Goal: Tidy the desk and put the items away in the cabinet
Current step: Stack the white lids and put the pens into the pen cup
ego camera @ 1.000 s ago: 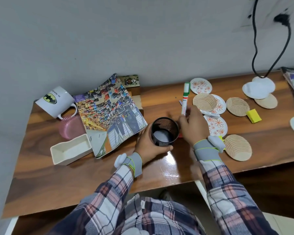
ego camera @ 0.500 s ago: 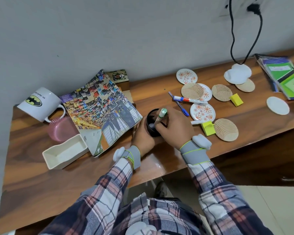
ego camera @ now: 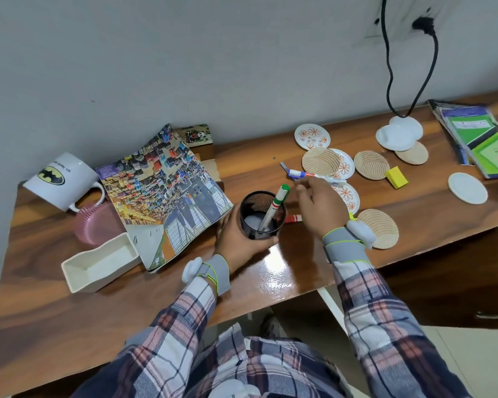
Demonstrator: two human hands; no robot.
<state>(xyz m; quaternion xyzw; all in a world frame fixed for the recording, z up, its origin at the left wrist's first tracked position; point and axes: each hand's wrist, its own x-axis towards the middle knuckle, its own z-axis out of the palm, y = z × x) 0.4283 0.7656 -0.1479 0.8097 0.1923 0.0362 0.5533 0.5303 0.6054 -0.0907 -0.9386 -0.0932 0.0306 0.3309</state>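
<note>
A person's left hand (ego camera: 239, 239) curls its fingers round a black wire-mesh pen cup (ego camera: 253, 219) standing on the glossy wood-grain desk (ego camera: 285, 271). A green-capped white marker (ego camera: 275, 205) leans inside against the rim. The right hand (ego camera: 321, 209) hovers just beside the cup, fingers loosely bent and empty, over a slim blue-and-red-banded pen (ego camera: 302, 174).

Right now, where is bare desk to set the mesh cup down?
Bare wood along the front edge, from below the white tray to the glossy patch between the wrists. Crowded right of the mesh cup: coasters, pens.
</note>
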